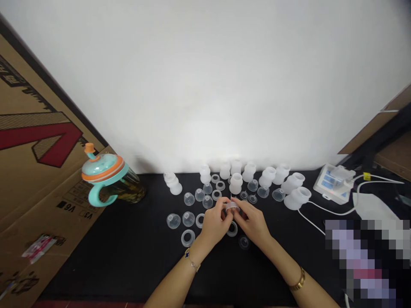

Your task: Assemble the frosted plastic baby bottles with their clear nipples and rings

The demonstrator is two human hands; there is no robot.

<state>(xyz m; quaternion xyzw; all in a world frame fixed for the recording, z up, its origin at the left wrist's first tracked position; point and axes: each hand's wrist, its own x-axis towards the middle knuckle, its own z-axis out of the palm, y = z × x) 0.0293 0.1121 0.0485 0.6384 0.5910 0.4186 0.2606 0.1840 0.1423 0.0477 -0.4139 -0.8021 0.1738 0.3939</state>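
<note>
Both hands meet over the black table, my left hand (216,220) and my right hand (253,220) with fingers closed round a small translucent ring-shaped part (232,206). Just beyond it stands a white bottle (236,183). A white ring (231,229) lies below the fingers, with a clear piece (244,242) near my right hand. To the left are a white ring (188,238) and clear domed caps (174,220). Beyond my right hand are more clear domes (278,194) and small clear pieces (252,198). My fingers partly hide the held part.
Several white bottles (268,176) line the wall side, one (298,198) lying tilted at the right. A teal-lidded jug (118,179) stands left beside a cardboard box (38,171). At the right are a power strip (333,184) and white cables (340,213).
</note>
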